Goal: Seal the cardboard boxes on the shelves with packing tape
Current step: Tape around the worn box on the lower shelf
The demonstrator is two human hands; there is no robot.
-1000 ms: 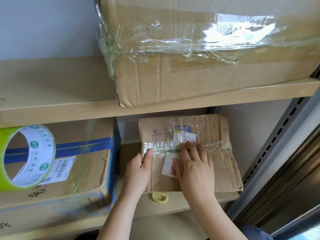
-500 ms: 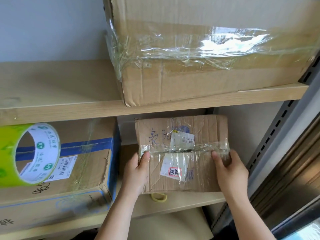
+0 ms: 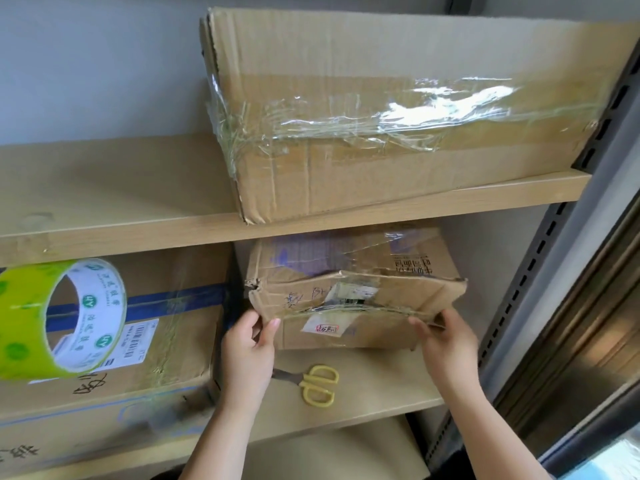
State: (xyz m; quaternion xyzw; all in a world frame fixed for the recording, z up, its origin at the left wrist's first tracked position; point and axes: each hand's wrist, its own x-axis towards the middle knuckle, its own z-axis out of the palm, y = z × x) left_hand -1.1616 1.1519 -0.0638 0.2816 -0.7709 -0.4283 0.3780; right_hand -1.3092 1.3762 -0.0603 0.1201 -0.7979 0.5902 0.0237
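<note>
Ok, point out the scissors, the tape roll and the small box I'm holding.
scissors [image 3: 318, 385]: head view, on the yellow handle loops.
tape roll [image 3: 24, 317]: head view, on its green outer band.
small box [image 3: 349, 292]: head view, on its crumpled front flap.

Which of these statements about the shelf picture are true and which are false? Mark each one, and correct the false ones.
1. Both hands hold the small cardboard box on the lower shelf. True: the left hand grips its left end, the right hand its right end.
2. The scissors have red handles. False: the handles are yellow.
3. The scissors lie on the lower shelf, below the small box. True.
4. The roll of tape is in the right hand. False: it shows at the left edge of the view, in neither hand.
5. The large box on the upper shelf has no tape on it. False: clear tape runs across its front.
</note>
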